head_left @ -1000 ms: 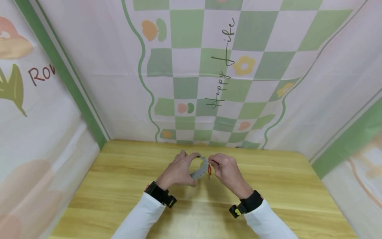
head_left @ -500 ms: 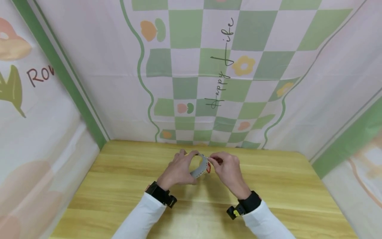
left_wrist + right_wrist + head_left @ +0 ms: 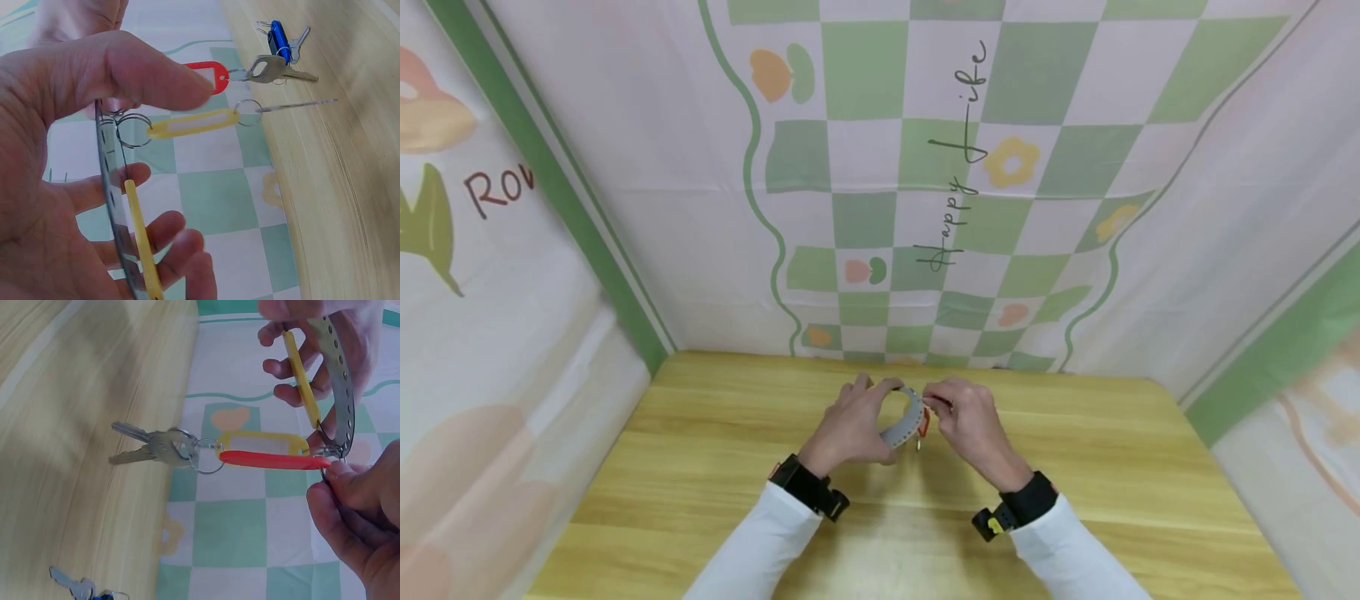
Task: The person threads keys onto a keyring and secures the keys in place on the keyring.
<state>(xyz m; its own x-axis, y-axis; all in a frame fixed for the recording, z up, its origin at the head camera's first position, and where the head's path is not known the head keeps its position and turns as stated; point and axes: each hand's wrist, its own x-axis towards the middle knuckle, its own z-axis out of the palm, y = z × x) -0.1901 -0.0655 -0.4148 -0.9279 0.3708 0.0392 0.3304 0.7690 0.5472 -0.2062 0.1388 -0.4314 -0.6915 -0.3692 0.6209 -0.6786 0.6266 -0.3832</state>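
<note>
Hands, two, bare, at lower centre of the head view, above the desk.

Left hand: thumb and fingers spread wide around a grey band, gripping it. Band: curved, with a row of small holes along it, held between the two hands in the lower middle of the frame.

Right hand: thumb and forefinger drawn narrow, pinching a small metal ring at the band's edge, right of centre in the right wrist view.

Red key tag: one, its end just beside the pinching fingertips, extending toward the centre of the right wrist view; a split ring at its other end carries silver keys, left of centre.

Yellow key tag, pale label: one, beside the red tag, hung by coiled rings near the band, in the upper middle of the left wrist view; a key, seen nearly edge-on, at its far end.

Second yellow tag: one, along the band near the left fingers, lower left of the same view.

Blue piece: one, with keys, upper right of the left wrist view, seen against the desk; contact cannot be told.

Sleeves, white, with black wrist straps.

Backdrop cloth: green-and-white checks, flowers, lettering.
</note>
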